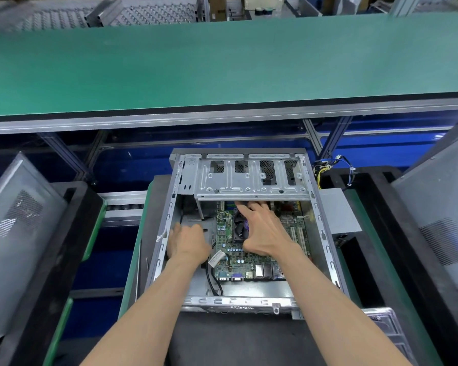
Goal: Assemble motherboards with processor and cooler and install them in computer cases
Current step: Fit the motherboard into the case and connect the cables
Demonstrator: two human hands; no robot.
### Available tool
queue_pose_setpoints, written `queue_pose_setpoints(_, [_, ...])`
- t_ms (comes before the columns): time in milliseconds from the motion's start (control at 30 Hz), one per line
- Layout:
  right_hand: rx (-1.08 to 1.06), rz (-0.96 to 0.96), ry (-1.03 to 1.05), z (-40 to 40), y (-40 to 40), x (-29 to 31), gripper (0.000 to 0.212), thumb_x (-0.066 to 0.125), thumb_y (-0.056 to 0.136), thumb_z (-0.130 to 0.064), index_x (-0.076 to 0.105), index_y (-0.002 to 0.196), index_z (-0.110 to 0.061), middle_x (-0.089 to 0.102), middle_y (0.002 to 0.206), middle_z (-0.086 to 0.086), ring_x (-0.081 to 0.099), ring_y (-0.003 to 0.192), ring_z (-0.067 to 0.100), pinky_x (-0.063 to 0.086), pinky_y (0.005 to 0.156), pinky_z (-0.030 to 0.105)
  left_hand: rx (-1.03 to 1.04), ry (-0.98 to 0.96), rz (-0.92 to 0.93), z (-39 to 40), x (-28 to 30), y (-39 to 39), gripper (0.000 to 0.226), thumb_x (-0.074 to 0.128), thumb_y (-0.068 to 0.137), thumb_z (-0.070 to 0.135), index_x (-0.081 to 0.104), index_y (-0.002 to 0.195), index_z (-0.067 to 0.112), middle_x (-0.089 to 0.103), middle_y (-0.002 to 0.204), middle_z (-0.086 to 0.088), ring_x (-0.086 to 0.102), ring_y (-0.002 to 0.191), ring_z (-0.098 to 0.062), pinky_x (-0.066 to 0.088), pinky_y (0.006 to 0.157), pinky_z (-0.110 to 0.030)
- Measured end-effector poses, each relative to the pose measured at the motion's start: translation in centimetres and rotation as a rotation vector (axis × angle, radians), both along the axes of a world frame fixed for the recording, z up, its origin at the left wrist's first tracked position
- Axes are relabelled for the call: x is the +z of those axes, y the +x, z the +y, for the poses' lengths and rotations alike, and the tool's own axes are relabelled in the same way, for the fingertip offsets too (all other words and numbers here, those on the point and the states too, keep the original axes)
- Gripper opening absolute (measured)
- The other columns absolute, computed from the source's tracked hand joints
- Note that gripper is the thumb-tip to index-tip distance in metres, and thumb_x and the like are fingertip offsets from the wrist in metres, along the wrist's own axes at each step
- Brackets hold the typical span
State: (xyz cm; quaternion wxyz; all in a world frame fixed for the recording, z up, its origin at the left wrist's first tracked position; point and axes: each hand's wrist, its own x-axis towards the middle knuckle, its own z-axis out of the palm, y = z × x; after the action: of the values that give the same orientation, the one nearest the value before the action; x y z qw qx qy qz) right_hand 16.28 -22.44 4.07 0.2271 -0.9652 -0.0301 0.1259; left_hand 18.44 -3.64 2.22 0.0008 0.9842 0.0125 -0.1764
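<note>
**Seating the motherboard in the open case**

Seating step, judged from the layout: the motherboard (238, 256) already lies flat inside the open computer case (325, 233), its rear ports facing the near wall of the case and the cooler (240, 228) mounted near the board's middle. The far end of the board runs under the drive cage (251, 178).

Right hand (267, 231): spread over the cooler, fingers apart and reaching toward the far edge of the board below the cage, thumb down at the cooler's near side. It appears to span the cooler rather than clamp it; whether the fingertips press on the board I cannot tell.

Left hand (188, 243): at the left edge of the board, over the bare case floor, fingers bent downward. What they touch is hidden by the back of the hand; a grip cannot be confirmed.

Black cable (211, 280) runs along the case floor from beside the left wrist toward the near wall, with a white label (217, 258) lying at the board's left edge.

Notes for doing this well:
- Move the board by its edges and the cooler body; keep fingers off the capacitors and slots.
- Slide toward the port side until the connectors meet their openings, then check alignment with the standoffs.
- Keep the black cable and label from slipping under the board.
- Mind the cage's lower edge above the right fingers.
</note>
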Motion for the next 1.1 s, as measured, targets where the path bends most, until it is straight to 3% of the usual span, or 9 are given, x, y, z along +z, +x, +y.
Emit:
queue_pose_setpoints(200, [-0.001, 0.005, 0.002, 0.0, 0.0, 0.0, 0.104, 0.064, 0.059, -0.012, 0.029, 0.158, -0.017, 0.049, 0.141, 0.016, 0.038, 0.132, 0.035, 0.036, 0.113, 0.056, -0.157, 0.243, 0.13, 0.0, -0.5, -0.3, 0.034, 0.049, 0.096, 0.02, 0.059, 0.128, 0.017, 0.062, 0.127, -0.009, 0.057, 0.119, -0.029, 0.045, 0.09, -0.036])
queue_pose_setpoints(400, [0.007, 0.006, -0.003, 0.0, 0.0, -0.2, 0.106, 0.064, 0.059, -0.012, 0.028, 0.159, -0.018, 0.048, 0.142, 0.016, 0.037, 0.135, 0.036, 0.035, 0.114, 0.058, -0.205, 0.193, 0.35, 0.1, 0.3, -0.6, 0.043, 0.048, 0.096, 0.012, 0.048, 0.138, 0.004, 0.033, 0.146, -0.022, 0.048, 0.129, -0.038, 0.045, 0.106, -0.042])
queue_pose_setpoints(500, [0.013, 0.006, -0.003, 0.1, 0.1, -0.2, 0.107, 0.064, 0.06, -0.012, 0.026, 0.159, -0.019, 0.046, 0.145, 0.016, 0.035, 0.138, 0.038, 0.035, 0.114, 0.059, -0.227, 0.214, 0.119, 0.6, 1.1, -0.7, 0.036, 0.057, 0.096, 0.014, 0.048, 0.13, 0.006, 0.043, 0.136, -0.017, 0.053, 0.12, -0.028, 0.047, 0.094, -0.031])
queue_pose_setpoints(600, [0.023, 0.012, -0.011, 0.2, 0.0, -0.2, 0.108, 0.064, 0.06, -0.011, 0.024, 0.16, -0.019, 0.044, 0.147, 0.015, 0.033, 0.139, 0.036, 0.035, 0.115, 0.059, -0.304, 0.329, -0.105, 0.8, 1.5, -1.4, 0.044, 0.064, 0.088, 0.007, 0.041, 0.125, 0.001, 0.035, 0.125, -0.012, 0.041, 0.122, -0.03, 0.045, 0.078, -0.026])
queue_pose_setpoints(700, [0.021, 0.017, -0.013, 0.2, 0.1, -0.2, 0.109, 0.064, 0.059, -0.01, 0.024, 0.16, -0.019, 0.044, 0.147, 0.014, 0.033, 0.14, 0.035, 0.035, 0.115, 0.059, -0.311, 0.314, -0.221, 0.9, 1.9, -1.5, 0.062, 0.047, 0.062, -0.01, 0.037, 0.122, 0.006, 0.028, 0.12, -0.013, 0.036, 0.108, -0.028, 0.03, 0.066, -0.029])
queue_pose_setpoints(833, [0.025, 0.01, -0.026, 0.3, 0.0, -0.2, 0.108, 0.065, 0.06, -0.011, 0.024, 0.16, -0.018, 0.044, 0.147, 0.014, 0.033, 0.139, 0.035, 0.035, 0.114, 0.059, -0.565, 0.331, -0.286, 1.5, 1.8, -1.7, 0.069, 0.051, 0.059, -0.001, 0.031, 0.123, 0.015, 0.024, 0.126, -0.009, 0.03, 0.116, -0.033, 0.025, 0.073, -0.038])
queue_pose_setpoints(933, [0.024, 0.004, -0.025, 0.3, 0.1, -0.4, 0.107, 0.065, 0.062, -0.011, 0.024, 0.16, -0.02, 0.043, 0.149, 0.014, 0.032, 0.141, 0.036, 0.037, 0.113, 0.059, -0.695, 0.224, -0.321, 1.2, 2.3, -1.3, 0.073, 0.072, 0.055, -0.002, 0.039, 0.117, 0.019, 0.033, 0.125, -0.007, 0.041, 0.109, -0.032, 0.043, 0.077, -0.039])
queue_pose_setpoints(1033, [0.02, 0.003, -0.02, 0.2, 0.0, -0.4, 0.107, 0.065, 0.061, -0.01, 0.024, 0.16, -0.02, 0.043, 0.148, 0.014, 0.033, 0.14, 0.035, 0.039, 0.112, 0.058, -0.924, 0.234, -0.185, 1.7, 2.0, -0.3, 0.041, 0.066, 0.079, -0.004, 0.062, 0.116, 0.012, 0.043, 0.135, -0.008, 0.04, 0.12, -0.031, 0.039, 0.099, -0.042])
queue_pose_setpoints(1100, [0.021, 0.005, -0.018, 0.2, 0.0, -0.3, 0.107, 0.065, 0.061, -0.009, 0.024, 0.16, -0.02, 0.043, 0.149, 0.015, 0.031, 0.141, 0.037, 0.037, 0.112, 0.058, -0.929, 0.273, -0.082, 1.8, 2.5, 0.2, 0.03, 0.058, 0.086, -0.006, 0.066, 0.112, 0.007, 0.054, 0.129, -0.009, 0.049, 0.116, -0.028, 0.043, 0.099, -0.041])
